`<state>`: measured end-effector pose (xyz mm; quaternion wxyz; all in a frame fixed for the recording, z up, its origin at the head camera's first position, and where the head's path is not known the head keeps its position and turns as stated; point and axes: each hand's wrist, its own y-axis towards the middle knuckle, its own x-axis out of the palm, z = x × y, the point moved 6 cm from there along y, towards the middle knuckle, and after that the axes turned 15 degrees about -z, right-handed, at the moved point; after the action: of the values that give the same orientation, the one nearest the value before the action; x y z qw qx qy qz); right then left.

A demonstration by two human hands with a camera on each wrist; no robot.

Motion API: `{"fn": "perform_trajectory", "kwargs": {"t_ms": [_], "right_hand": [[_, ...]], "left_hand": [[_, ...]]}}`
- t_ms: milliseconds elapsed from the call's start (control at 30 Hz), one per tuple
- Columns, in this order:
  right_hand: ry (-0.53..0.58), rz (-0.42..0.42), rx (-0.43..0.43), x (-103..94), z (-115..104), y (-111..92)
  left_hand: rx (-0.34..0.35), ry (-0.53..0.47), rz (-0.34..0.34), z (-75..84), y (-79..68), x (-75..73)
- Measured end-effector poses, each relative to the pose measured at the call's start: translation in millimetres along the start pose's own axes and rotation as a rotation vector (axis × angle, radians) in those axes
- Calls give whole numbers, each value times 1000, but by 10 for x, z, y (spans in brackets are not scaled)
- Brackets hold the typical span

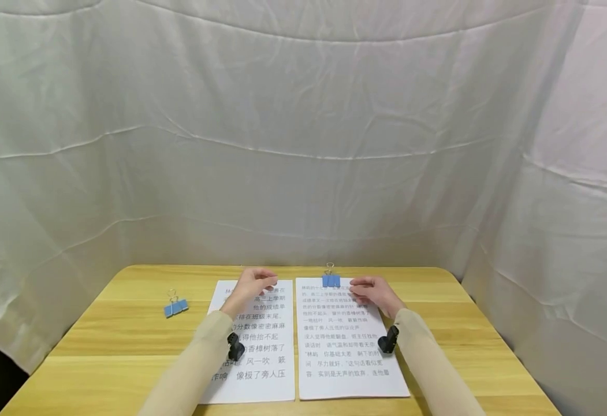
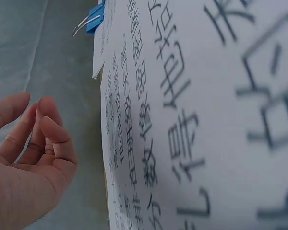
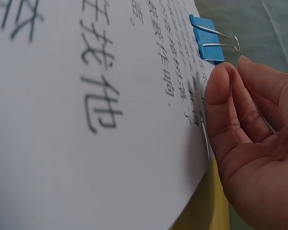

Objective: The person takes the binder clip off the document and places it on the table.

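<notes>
Pale, creased cloth point(image 1: 303, 138) hangs behind and on both sides of a wooden table point(image 1: 100, 338), where I watch two bare hands from my distant seat. On the left hand point(image 1: 249, 290) I see relaxed, loosely bent fingers with visible space among them, and I find nothing held there; whether they brush the paper I cannot tell. On the right hand point(image 1: 377, 293) the fingers also bend gently, thumb tip and fingertips close together, and I make out nothing pinched between them; contact with the pages is again something I cannot settle. Two lots of printed paper lie side by side with a narrow gap between them: the left pages point(image 1: 265, 352) pass under the left hand at their far end, and the right pages point(image 1: 342, 352) have the right hand over their far right part. A blue binder clip point(image 1: 331, 281) sits on the far edge of the right pages, just left of the right fingertips, its wire loop pointing away. Another, the loose blue clip point(image 1: 176, 308), rests on the wood to the left, apart from the left hand. Both forearms reach in from the near side in beige sleeves point(image 1: 191, 358), angling inward, with wrists over the pages.
</notes>
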<state>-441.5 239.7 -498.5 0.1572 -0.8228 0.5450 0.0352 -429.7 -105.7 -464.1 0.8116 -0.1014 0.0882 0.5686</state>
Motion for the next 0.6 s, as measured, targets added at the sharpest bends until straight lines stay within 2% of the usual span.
{"fn": "perform_trajectory", "kwargs": {"t_ms": [333, 600], "right_hand": [[-99, 73, 34, -229, 39, -19], [-131, 139, 61, -378, 104, -20]], "left_hand": [[25, -49, -18, 34, 127, 198], [28, -68, -21, 18, 265, 402]]}}
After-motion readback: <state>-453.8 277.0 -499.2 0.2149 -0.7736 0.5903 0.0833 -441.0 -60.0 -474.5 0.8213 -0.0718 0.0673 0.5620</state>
